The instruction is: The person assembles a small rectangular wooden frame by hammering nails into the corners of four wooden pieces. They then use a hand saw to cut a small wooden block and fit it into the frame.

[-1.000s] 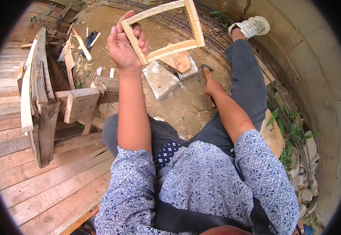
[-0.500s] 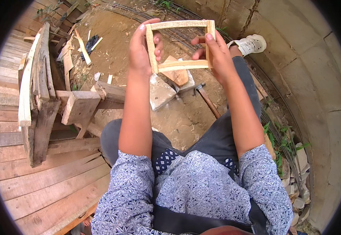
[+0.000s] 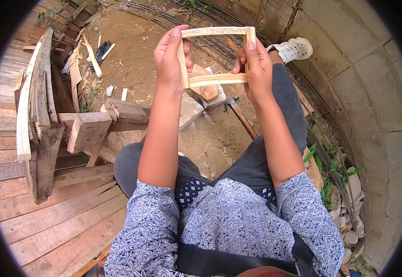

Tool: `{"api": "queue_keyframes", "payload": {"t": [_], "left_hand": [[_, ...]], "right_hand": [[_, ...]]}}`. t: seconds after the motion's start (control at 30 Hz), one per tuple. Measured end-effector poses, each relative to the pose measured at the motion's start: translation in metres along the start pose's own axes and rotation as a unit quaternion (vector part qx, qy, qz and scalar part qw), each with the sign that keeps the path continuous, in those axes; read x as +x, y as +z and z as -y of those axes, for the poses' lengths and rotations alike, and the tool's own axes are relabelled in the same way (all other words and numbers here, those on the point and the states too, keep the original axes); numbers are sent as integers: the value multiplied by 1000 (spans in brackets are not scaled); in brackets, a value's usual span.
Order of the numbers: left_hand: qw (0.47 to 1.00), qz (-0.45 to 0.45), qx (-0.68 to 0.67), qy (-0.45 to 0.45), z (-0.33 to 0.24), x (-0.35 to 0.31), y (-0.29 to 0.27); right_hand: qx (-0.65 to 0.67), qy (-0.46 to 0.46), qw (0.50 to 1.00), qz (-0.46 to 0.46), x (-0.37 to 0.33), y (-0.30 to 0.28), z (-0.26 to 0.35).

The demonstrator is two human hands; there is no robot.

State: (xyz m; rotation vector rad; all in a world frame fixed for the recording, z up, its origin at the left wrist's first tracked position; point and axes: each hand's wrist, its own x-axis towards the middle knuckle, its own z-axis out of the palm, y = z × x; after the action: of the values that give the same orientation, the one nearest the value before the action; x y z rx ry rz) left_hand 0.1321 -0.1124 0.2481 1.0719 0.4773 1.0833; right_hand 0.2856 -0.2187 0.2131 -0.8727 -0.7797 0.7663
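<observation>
Both hands hold the small pale rectangular wooden frame (image 3: pixel 214 55) up between them: left hand (image 3: pixel 171 57) closed on its left strip, right hand (image 3: pixel 256 64) on its right. Its corner joints, probably only lightly fixed, could rack apart if squeezed unevenly, dropping strips onto the grey stone slab (image 3: pixel 189 108) below.

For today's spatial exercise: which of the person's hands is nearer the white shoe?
Right. The right hand grips the wooden frame beside the white shoe; the left hand holds the frame's far side.
</observation>
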Motion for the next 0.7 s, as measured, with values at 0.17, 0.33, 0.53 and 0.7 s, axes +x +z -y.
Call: {"api": "queue_keyframes", "payload": {"t": [0.17,0.33,0.53,0.7], "left_hand": [[998,-26,48,-12,-1,-6,2],[997,-1,63,38,-6,-15,12],[990,81,24,-114,-63,-76,3],[982,61,176,30,-133,-175,-19]], "right_hand": [[13,17,1000,-24,-3,4,-6],[-25,96,994,-41,2,-12,15],[-30,67,996,58,-14,-4,36],[-90,187,945,255,-47,-17,0]]}}
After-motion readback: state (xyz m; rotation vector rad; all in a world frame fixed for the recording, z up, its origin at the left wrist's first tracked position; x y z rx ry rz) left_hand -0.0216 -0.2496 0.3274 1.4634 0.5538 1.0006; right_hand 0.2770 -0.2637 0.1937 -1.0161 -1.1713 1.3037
